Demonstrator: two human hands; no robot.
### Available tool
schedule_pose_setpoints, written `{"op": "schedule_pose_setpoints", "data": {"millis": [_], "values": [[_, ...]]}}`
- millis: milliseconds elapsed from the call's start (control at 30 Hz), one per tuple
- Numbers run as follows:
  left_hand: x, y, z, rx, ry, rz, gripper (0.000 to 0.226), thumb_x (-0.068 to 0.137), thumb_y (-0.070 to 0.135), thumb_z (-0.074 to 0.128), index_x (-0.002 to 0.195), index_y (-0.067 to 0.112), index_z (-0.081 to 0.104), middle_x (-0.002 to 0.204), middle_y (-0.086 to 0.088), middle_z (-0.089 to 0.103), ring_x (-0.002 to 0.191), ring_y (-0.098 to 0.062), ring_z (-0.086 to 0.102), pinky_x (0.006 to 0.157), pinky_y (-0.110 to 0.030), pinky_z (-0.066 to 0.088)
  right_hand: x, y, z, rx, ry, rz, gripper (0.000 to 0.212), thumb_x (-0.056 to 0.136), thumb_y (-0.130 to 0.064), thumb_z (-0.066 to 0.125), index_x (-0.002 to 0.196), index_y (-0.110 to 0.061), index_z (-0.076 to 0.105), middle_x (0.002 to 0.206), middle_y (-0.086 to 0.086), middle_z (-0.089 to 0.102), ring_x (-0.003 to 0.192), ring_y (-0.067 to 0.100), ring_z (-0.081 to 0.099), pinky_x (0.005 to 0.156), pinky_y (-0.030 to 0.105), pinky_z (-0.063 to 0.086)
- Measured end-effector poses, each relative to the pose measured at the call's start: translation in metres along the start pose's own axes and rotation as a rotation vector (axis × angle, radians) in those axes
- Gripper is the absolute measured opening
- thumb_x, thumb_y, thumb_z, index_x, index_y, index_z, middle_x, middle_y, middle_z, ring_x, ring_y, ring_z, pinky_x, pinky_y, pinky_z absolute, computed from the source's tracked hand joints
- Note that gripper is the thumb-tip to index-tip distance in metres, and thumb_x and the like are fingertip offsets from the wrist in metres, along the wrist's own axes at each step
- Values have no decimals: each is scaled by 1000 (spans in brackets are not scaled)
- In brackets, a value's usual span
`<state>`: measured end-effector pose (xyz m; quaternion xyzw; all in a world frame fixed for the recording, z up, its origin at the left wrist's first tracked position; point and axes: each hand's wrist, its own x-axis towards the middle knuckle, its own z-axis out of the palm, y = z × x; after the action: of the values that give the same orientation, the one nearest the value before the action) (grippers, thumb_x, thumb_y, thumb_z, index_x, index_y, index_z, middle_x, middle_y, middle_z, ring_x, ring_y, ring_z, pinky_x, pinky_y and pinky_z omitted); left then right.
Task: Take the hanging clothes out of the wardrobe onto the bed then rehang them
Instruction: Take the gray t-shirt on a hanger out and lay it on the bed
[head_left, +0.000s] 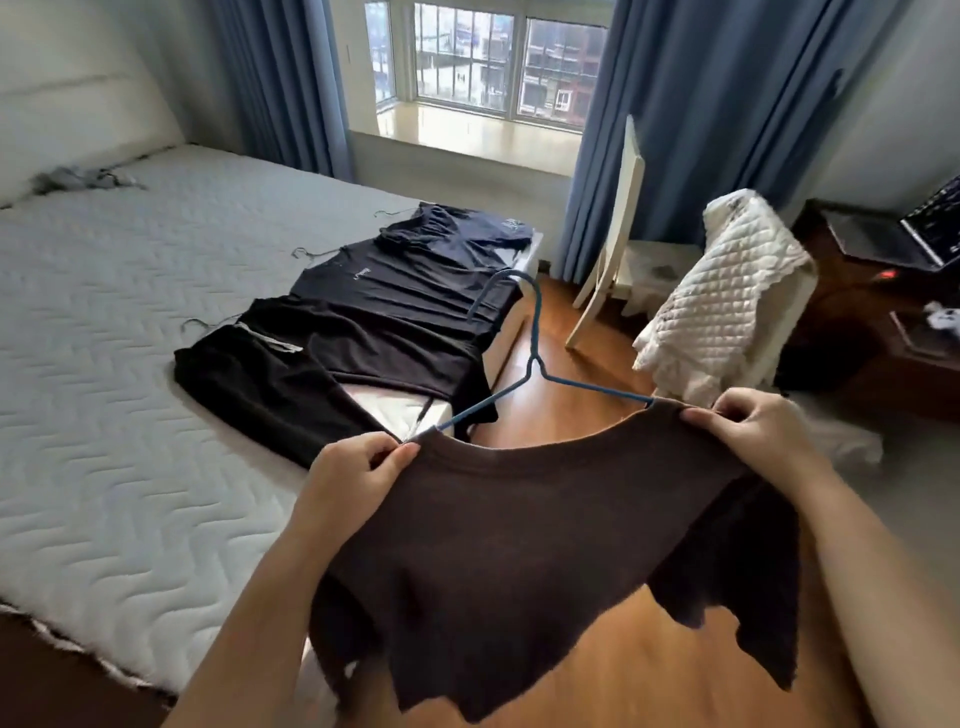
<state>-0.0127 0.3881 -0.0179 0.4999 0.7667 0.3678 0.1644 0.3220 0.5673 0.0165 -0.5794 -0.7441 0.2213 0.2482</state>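
Note:
A dark brown T-shirt (524, 545) hangs in the air in front of me on a blue wire hanger (534, 332), whose hook points away from me. My left hand (358, 470) pinches the shirt's left shoulder. My right hand (748, 421) pinches the right shoulder. Three dark garments lie in a row on the bed (104, 364) along its right edge: a black one (260, 384) nearest, a black T-shirt (395, 306) in the middle, a navy one (462, 228) farthest. Their hanger hooks stick out to the left. The wardrobe is out of view.
A chair draped with a white quilted cover (727, 301) stands on the wooden floor to the right. A folded white board (618, 228) leans by the blue curtain (701, 130). A dark desk with a laptop (914, 228) is at far right. A grey cloth (78, 179) lies near the headboard.

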Motion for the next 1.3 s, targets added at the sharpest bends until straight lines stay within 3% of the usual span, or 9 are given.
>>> {"op": "schedule_pose_setpoints", "data": {"millis": [167,300,433,567,700,800,967,1100,1300], "values": [[-21,-2,4,-3,101,-201,21,84,27,63,72,10,69,66,-5,67,68,-19,61,63,-24,42,51,-16,21,9,-150,-156,31,72,-38,74,56,-19,56,59,0,57,64,18,51,58,27,37],[-43,-24,-24,4,282,-386,25,83,29,62,70,8,67,67,-9,67,71,-25,61,69,-39,45,81,-65,71,10,-281,-326,33,73,-39,73,53,-25,50,57,-5,54,61,17,50,59,28,34],[-59,-49,-56,66,435,-487,19,83,26,63,63,27,64,67,13,69,73,-18,61,70,-31,40,99,-115,130,28,-441,-442,33,73,-40,73,61,-14,57,61,1,57,62,16,50,54,19,35],[-68,-91,-74,165,581,-605,16,82,22,64,76,8,69,75,-13,70,78,-34,62,64,-33,36,107,-164,192,-5,-527,-570,30,75,-35,73,63,-14,55,59,0,54,61,18,49,55,11,38],[-67,-129,-93,226,700,-685,16,83,21,64,78,7,68,72,-14,69,72,-33,60,61,-31,34,117,-218,246,-39,-620,-676,25,79,-31,70,70,-11,58,64,5,57,66,22,52,54,22,34],[-62,-155,-116,266,773,-744,19,83,26,62,74,9,65,64,-13,66,66,-35,60,57,-35,41,127,-265,284,-60,-669,-761,22,81,-28,67,74,-7,63,65,7,59,66,22,53,54,24,31],[-50,-196,-150,258,828,-794,21,84,24,62,72,7,63,59,-13,63,61,-32,58,56,-38,43,136,-328,343,-90,-729,-902,15,86,-19,62,72,-14,58,68,2,55,69,19,49,57,23,24],[-42,-217,-163,220,825,-855,22,85,28,61,74,9,63,64,-10,65,65,-28,58,61,-38,44,148,-354,378,-100,-741,-963,12,85,-16,62,77,-7,63,73,3,55,72,20,50,61,22,26],[-20,-237,-179,249,790,-905,24,86,29,59,77,7,63,62,-7,61,63,-26,57,56,-32,39,170,-389,428,-55,-715,-1016,14,85,-18,61,78,-7,61,74,2,55,72,21,50,67,27,33]]}}
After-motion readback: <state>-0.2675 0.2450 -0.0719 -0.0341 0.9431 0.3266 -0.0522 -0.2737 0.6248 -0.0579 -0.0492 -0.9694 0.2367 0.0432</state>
